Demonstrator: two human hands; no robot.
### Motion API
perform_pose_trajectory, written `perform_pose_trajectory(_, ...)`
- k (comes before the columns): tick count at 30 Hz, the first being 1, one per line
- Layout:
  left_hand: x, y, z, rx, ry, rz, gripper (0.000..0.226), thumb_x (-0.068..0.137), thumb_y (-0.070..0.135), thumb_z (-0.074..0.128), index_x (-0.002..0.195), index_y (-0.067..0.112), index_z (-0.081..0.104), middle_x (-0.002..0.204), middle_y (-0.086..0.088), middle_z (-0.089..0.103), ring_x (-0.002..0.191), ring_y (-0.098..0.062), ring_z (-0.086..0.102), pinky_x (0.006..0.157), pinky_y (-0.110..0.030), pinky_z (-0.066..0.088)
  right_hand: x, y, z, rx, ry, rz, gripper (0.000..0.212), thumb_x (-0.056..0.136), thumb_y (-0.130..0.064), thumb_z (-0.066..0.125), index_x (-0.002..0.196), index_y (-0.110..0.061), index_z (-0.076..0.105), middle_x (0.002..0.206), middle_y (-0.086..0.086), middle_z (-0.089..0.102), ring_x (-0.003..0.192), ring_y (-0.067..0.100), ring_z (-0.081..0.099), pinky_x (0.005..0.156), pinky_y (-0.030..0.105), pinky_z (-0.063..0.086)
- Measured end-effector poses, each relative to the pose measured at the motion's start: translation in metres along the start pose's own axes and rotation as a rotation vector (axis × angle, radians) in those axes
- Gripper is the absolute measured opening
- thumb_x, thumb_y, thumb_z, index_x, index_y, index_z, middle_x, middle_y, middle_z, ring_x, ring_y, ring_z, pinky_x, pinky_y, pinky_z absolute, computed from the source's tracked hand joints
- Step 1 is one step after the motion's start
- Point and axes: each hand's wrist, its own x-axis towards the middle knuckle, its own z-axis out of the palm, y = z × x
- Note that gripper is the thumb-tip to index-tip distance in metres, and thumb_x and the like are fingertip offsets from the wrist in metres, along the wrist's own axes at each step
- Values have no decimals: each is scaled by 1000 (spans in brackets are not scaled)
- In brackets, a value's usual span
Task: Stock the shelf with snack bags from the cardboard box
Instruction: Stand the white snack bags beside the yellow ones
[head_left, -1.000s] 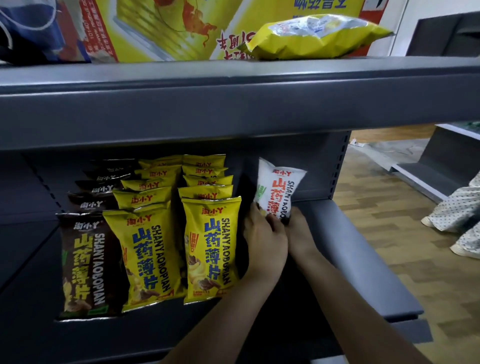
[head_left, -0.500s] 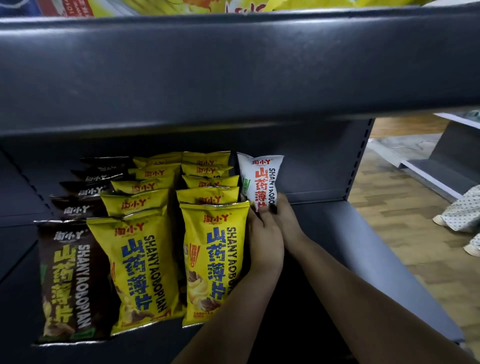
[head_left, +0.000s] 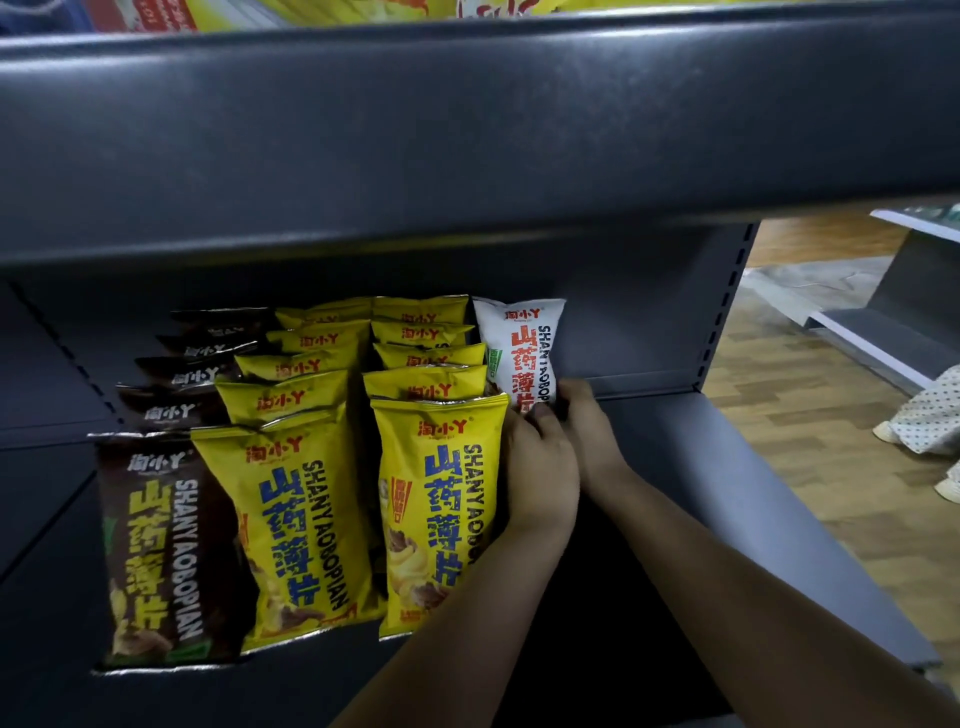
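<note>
reaching deep into the shelf (head_left: 769, 467), both hands (head_left: 563, 447) grip the white bag's (head_left: 522, 353) base.

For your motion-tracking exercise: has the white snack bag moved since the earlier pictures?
Yes. The white snack bag has gone from tilted and apart to upright, close beside the right yellow row, held low by both hands.

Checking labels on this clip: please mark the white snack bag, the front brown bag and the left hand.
white snack bag (head_left: 522, 348), head view, middle of its printed front.
front brown bag (head_left: 156, 551), head view, centre of its face.
left hand (head_left: 543, 470), head view, back of the hand.
</note>
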Motion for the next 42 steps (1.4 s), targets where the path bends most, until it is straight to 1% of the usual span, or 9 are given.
perform_pose_trajectory(2, -5, 3, -3, -13, 64, 25, 41, 95, 10, 44, 135, 4, 40, 134, -17, 50, 125, -29, 48, 101, -25, 38, -9, 7, -3, -10, 172, 12, 26, 87, -19, 61, 111, -10, 57, 104, 3, 65, 96, 19, 60, 77, 27, 46)
perform_pose_trajectory(5, -21, 14, -14, 10, 59, 118, 34, 91, 8, 48, 125, 9, 51, 120, -9, 60, 113, -23, 56, 95, -24, 42, -39, 3, -7, 153, 310, 23, 25, 81, -21, 57, 105, -13, 61, 102, 5, 68, 97, 22, 63, 87, 40, 51)
perform_pose_trajectory(11, -53, 33, -49, -37, -62, 359, 37, 83, 9, 40, 110, 16, 64, 109, 2, 66, 104, -11, 60, 92, -29, 50, -95, -13, -11, 268, 171, -34, 12, 84, -8, 58, 95, -11, 62, 84, -4, 69, 77, -1, 63, 69, 18, 47)
perform_pose_trajectory(16, -66, 15, -89, 60, 78, 425, 38, 81, 2, 44, 110, 20, 62, 113, 4, 60, 111, -8, 52, 95, -18, 41, -128, -24, -2, 281, -81, -53, 27, 86, -1, 62, 111, -12, 57, 104, -7, 65, 90, -8, 61, 75, 6, 44)
perform_pose_trajectory(21, -75, -13, -119, 134, 197, 474, 47, 76, -1, 43, 119, 14, 56, 123, 7, 50, 123, -11, 42, 103, -24, 36, -151, -43, 9, 245, -336, -103, 60, 79, -11, 74, 125, -28, 40, 116, -18, 51, 98, -23, 50, 76, 3, 43)
perform_pose_trajectory(27, -83, -37, -120, 217, 131, 274, 68, 86, 10, 62, 143, 12, 26, 144, -7, 34, 137, -22, 30, 111, -38, 33, -153, -42, 28, 196, -248, -249, 51, 81, -9, 72, 109, -45, 48, 114, -15, 56, 105, -7, 55, 84, 12, 47)
perform_pose_trajectory(31, -82, -43, -115, 213, 85, 236, 76, 89, 14, 60, 148, 12, 14, 152, -5, 24, 143, -19, 19, 115, -30, 21, -151, -39, 35, 132, -187, -309, 44, 90, -13, 60, 117, -45, 47, 119, -17, 55, 112, -3, 52, 94, 21, 46)
perform_pose_trajectory(35, -76, -42, -110, 200, 97, 235, 73, 90, 8, 56, 149, 12, 13, 152, -7, 22, 143, -21, 16, 115, -32, 23, -148, -40, 41, 154, -135, -335, 30, 96, -27, 50, 121, -42, 45, 120, -14, 56, 111, -4, 52, 92, 10, 41)
perform_pose_trajectory(42, -84, -49, -121, 275, 239, 468, 59, 87, 1, 58, 139, 11, 34, 143, -10, 36, 137, -21, 30, 113, -27, 27, -145, -41, 42, 192, -162, -320, 43, 90, -13, 62, 112, -46, 45, 117, -20, 51, 110, -6, 52, 89, 8, 40)
